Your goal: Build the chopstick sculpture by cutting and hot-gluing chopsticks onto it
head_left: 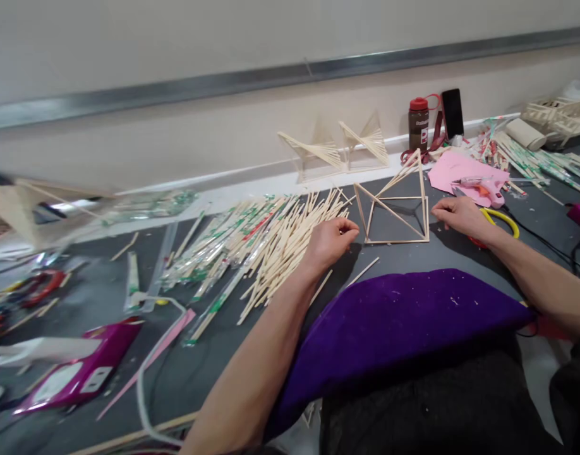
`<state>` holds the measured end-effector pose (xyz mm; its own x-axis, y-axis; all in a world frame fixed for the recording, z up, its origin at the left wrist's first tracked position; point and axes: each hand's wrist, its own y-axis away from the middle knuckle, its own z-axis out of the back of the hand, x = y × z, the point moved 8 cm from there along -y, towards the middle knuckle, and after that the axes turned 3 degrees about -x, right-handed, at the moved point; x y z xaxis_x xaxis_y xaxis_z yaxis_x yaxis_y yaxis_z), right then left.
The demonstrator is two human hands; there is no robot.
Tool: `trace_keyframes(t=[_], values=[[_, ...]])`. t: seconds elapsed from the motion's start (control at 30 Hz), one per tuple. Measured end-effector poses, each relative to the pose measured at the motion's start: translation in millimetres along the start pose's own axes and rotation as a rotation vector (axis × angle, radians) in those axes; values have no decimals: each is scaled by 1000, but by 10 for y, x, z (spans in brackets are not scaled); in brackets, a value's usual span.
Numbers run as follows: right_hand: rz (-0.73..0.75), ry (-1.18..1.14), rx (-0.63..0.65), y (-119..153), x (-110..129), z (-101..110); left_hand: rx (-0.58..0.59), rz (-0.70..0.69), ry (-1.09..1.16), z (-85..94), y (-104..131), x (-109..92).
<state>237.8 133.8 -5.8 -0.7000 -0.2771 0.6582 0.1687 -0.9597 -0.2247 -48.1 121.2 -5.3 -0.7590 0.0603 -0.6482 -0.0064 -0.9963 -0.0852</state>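
Note:
A small frame of thin wooden sticks (397, 241) stands on the dark table between my hands. To its left is my left hand (332, 241), its thumb and fingertips pressed together; whatever they may pinch is too small to make out. My right hand (458, 216) is close to the frame's right upright, fingers bent and drawn together near the thumb. I cannot make out anything between those fingertips. Many bare sticks (283, 253) lie in a heap behind and left of my left hand. Two loose sticks (363, 272) rest in front of the frame.
Stick structures (321, 158) stand by the wall, with a bottle (418, 126) and phone (452, 112) to their right. Pink paper (460, 172) and yellow-handled scissors (508, 218) are near my right hand. Wrapped chopsticks (223, 237), a cable (142, 385) and a purple packet (88, 366) lie left.

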Motion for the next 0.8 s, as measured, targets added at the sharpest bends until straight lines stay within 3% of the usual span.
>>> trace_keyframes(t=[0.23,0.47,0.53,0.67,0.8], values=[[-22,-71,-47,48,142,161,-65,-57,-101,2,54,41],[158,-106,-94,120,835,183,-112,-101,19,-14,138,32],[127,-163,-51,147,970,45,-107,-127,45,-26,149,8],[-31,-359,128,278,1117,-446,-99,-154,23,-26,141,-8],[-20,-383,108,337,1254,-764,-71,-158,43,-35,139,-15]])
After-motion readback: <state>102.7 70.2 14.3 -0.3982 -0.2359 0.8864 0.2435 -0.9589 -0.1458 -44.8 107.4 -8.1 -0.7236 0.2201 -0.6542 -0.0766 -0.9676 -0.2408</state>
